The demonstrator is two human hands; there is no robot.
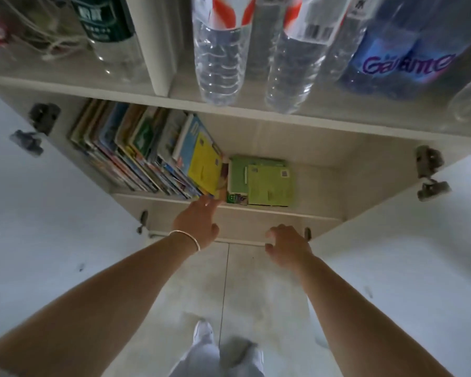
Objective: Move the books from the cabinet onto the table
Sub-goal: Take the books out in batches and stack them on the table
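- Thin, glossy leaning books (147, 153) probably slide and flop; best pinched at lower spine edges.
- Left hand (197, 223) touches yellow book (206, 165), fingers extended.
- Right hand (286, 247) hangs loosely curled, empty.

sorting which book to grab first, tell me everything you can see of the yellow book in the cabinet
The yellow book is the rightmost of the leaning row of books on the lower shelf. It is thin, its glossy yellow cover facing right, with small dark marks too blurred to read. It tilts against its neighbours, a blue book right behind it. Its lower edge rests by the flat green books. The left hand reaches its bottom corner with its fingertips; whether they grip it is unclear.
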